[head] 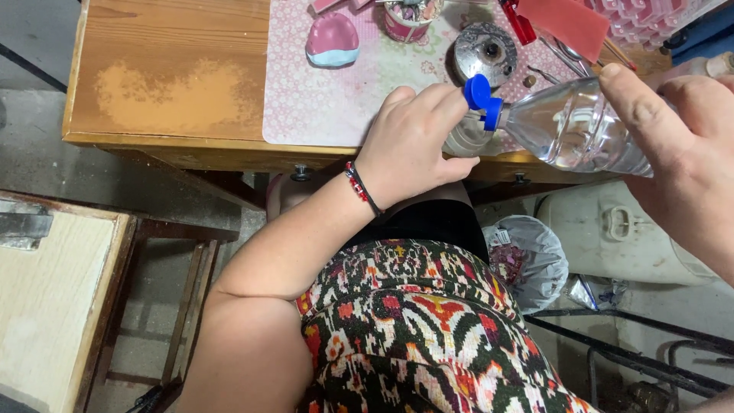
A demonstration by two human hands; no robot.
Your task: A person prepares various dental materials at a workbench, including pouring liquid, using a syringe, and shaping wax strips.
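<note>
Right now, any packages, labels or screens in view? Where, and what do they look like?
No screens or signs.
Clear plastic bottle, blue flip cap: tilted in the right hand, no label showing.
Small clear container: in the left hand, at the bottle's mouth.
Round pink patterned tub: table's far edge.

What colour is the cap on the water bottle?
Blue: the flip cap on the clear bottle, seen from the head camera.

Your right hand (680, 145) tilts 1 clear plastic bottle (569, 130), blue flip cap open; crinkled silver wrapper (589, 293) lies on the floor.
</note>
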